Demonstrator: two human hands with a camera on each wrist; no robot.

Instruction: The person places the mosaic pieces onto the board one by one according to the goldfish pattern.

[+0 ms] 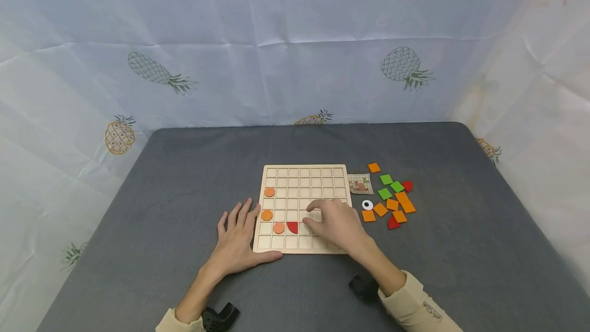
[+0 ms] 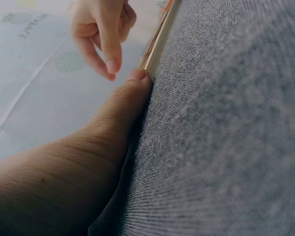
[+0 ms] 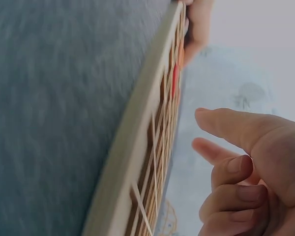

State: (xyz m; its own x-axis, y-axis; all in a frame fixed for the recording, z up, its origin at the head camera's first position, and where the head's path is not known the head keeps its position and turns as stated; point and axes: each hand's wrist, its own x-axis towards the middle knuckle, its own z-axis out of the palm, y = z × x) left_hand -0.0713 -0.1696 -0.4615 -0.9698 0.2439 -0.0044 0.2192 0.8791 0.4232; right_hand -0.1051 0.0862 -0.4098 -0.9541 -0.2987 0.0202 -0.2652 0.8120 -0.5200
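In the head view a wooden grid board lies on the grey table. My left hand rests at its lower left corner, fingers spread by the left edge, thumb against the near edge. Above the board's right half hovers my right hand, thumb and index finger apart with nothing between them, other fingers curled in the right wrist view. On the board's left side are two orange discs, a salmon disc and, beside it, a red quarter-round piece.
Right of the board lie a small patterned card, a white ring, several orange squares, green pieces and red pieces. A pineapple-print cloth hangs behind the table.
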